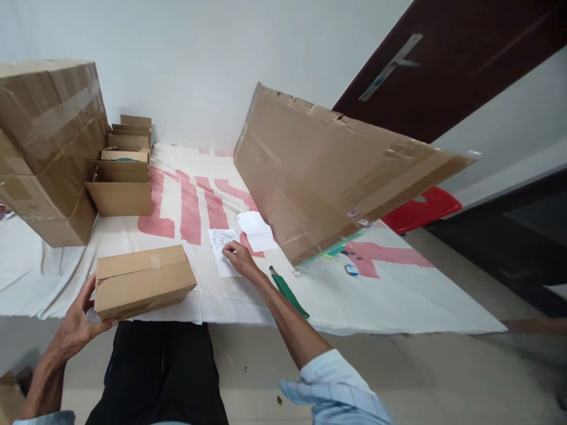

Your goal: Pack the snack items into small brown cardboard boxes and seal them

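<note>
A closed cardboard box (144,283) lies at the table's front edge on the left, with a small strip of clear tape on its top. My left hand (82,321) is closed around the box's left end, thumb low on the near side. To the right of the box, my right hand (239,258) pinches with bent fingers at a white sheet of printed labels (225,268). Small dark squares are printed on its upper half. A folded blank white paper (257,231) lies just beyond. Beside my right forearm rests a green-handled cutter (289,292).
Several open cardboard boxes (119,198) stand in a row at the back left, beside stacked large taped cartons (53,141). A big cardboard panel (336,171) leans across the right side. A small tape roll (351,270) lies on the white cloth (398,301). Behind is a red stool (423,209).
</note>
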Motion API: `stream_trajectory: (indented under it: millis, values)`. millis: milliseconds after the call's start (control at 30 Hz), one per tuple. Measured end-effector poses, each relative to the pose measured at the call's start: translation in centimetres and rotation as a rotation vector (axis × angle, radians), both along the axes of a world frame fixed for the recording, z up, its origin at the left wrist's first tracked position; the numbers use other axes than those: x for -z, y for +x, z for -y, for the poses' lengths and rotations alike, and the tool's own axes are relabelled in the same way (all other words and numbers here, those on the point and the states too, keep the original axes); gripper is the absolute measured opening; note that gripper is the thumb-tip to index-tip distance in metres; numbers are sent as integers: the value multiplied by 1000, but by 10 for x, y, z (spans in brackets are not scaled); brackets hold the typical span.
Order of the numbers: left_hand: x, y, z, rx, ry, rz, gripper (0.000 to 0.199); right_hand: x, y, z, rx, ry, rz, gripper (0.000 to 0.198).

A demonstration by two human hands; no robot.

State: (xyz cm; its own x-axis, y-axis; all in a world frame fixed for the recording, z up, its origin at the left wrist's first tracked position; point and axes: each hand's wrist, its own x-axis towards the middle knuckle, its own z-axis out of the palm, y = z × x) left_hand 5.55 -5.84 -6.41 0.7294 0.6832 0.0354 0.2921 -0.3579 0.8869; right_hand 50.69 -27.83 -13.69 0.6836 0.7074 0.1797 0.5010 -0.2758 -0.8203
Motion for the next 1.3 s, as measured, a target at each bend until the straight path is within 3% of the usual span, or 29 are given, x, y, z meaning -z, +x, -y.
stream_trajectory:
  millis: [233,767,1033,1300]
  values:
    - [-9,9,2,-6,-27,-3,108,14,7,0,-26,-73,16,15]
    - [-7,10,3,22,-26,24,108,12,5,-7,-95,-161,131,13]
    - [-12,11,9,44,9,45,109,10,-5,-7,-36,-183,259,8]
    - [-19,8,28,46,69,104,107,7,-31,-3,-45,-135,416,22]
